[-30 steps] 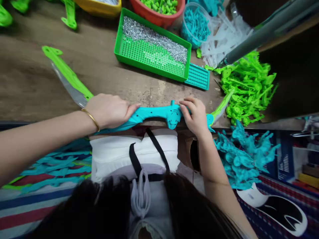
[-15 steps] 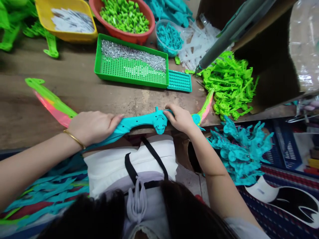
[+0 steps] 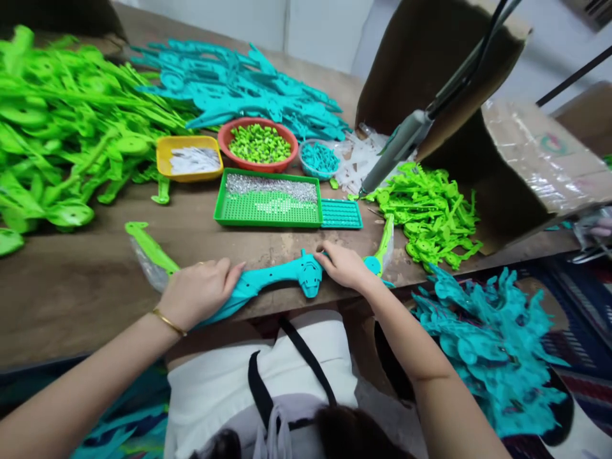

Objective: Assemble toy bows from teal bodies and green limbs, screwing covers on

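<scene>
A teal toy bow point(image 3: 272, 274) with lime-green limbs lies across the front edge of the bench, held in both hands. My left hand point(image 3: 203, 287) is wrapped over its left part, thumb pointing toward the middle. My right hand point(image 3: 345, 264) grips it just right of the raised central boss point(image 3: 310, 275), thumb and fingers pressed close together. Beyond my left hand the green left limb point(image 3: 152, 247) sticks out, with a clear strip beneath it. The right limb point(image 3: 385, 245) also has a clear strip. My palms hide parts of the teal body.
A green perforated tray point(image 3: 268, 220) holds small silvery pieces. Behind are a yellow bin point(image 3: 162, 159), a red bowl point(image 3: 224, 146) and a clear tub of teal bits point(image 3: 319, 159). A hanging grey screwdriver point(image 3: 394, 150) stands near piled green parts point(image 3: 430, 217). Teal pieces point(image 3: 492, 344) heap at right.
The clear strips on both limbs glowed pink-red before and are unlit now. My view has tilted up, showing more of the bench's back. Both hands keep their hold on the bow.
</scene>
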`<state>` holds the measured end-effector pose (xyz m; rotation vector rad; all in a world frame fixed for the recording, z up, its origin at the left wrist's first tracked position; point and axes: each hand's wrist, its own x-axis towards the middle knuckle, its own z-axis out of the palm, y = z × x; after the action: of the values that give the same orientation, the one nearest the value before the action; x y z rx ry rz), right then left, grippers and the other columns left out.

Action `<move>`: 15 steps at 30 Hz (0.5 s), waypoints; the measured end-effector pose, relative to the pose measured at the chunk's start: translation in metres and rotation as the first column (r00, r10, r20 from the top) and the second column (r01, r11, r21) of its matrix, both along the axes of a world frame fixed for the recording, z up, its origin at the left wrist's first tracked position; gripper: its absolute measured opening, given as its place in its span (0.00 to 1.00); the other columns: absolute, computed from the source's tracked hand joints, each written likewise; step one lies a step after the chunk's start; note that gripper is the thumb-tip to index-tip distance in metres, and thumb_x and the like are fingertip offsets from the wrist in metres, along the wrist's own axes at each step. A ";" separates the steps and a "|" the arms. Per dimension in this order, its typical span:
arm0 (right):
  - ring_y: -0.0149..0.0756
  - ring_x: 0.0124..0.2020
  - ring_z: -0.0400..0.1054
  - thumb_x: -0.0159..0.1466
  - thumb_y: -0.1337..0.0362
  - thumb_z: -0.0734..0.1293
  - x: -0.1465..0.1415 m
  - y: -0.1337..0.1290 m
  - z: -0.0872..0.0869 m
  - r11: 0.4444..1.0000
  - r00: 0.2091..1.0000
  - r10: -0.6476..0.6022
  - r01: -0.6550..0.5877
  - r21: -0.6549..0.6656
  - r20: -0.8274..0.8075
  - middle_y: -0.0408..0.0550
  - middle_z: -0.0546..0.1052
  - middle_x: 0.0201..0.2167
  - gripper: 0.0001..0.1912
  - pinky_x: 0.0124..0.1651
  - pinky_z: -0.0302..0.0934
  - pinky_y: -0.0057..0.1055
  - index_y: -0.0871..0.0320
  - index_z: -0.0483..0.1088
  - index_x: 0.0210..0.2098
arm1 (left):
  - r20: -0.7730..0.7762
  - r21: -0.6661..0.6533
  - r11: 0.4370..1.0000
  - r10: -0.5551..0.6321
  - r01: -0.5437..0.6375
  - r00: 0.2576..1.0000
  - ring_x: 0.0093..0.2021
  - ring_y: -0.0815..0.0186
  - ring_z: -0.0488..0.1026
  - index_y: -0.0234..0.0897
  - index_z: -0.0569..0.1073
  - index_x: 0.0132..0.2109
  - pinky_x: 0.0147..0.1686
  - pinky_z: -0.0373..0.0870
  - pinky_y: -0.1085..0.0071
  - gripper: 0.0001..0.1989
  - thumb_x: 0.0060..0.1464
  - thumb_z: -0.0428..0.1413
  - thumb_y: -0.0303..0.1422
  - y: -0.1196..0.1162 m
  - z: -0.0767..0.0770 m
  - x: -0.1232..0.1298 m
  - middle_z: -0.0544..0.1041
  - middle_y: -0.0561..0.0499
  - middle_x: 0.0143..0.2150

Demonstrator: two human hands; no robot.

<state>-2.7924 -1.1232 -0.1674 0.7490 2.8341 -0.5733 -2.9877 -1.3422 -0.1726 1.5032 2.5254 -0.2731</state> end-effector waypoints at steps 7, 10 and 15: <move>0.41 0.48 0.69 0.70 0.53 0.58 -0.017 0.008 -0.013 1.000 0.993 -0.011 0.013 0.016 -0.118 0.53 0.75 0.45 0.16 0.48 0.60 0.35 0.59 0.68 0.43 | 0.189 -0.019 0.976 0.217 -0.218 0.958 0.43 0.46 0.79 0.39 0.71 0.38 0.35 0.67 0.60 0.29 0.65 0.28 0.45 0.013 0.001 -0.025 0.81 0.38 0.39; 0.40 0.44 0.70 0.68 0.56 0.61 -0.019 0.015 -0.002 0.997 0.974 -0.070 0.064 -0.036 -0.214 0.51 0.77 0.41 0.13 0.48 0.61 0.36 0.58 0.69 0.41 | 0.225 -0.077 0.979 0.203 -0.190 0.953 0.44 0.44 0.79 0.39 0.72 0.41 0.35 0.68 0.57 0.30 0.64 0.28 0.45 0.017 -0.001 -0.031 0.81 0.36 0.40; 0.37 0.41 0.72 0.68 0.58 0.61 -0.064 0.061 0.035 0.966 0.836 -0.248 0.251 -0.061 -0.490 0.51 0.78 0.40 0.11 0.46 0.64 0.34 0.58 0.70 0.44 | 0.257 -0.115 0.984 0.163 -0.137 0.953 0.44 0.43 0.79 0.38 0.71 0.42 0.37 0.69 0.55 0.28 0.64 0.28 0.44 0.021 -0.005 -0.034 0.81 0.37 0.40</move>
<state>-2.8565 -1.0626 -0.1323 1.1302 3.2168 -0.9159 -3.0217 -1.3216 -0.1771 1.2144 2.3610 -0.1553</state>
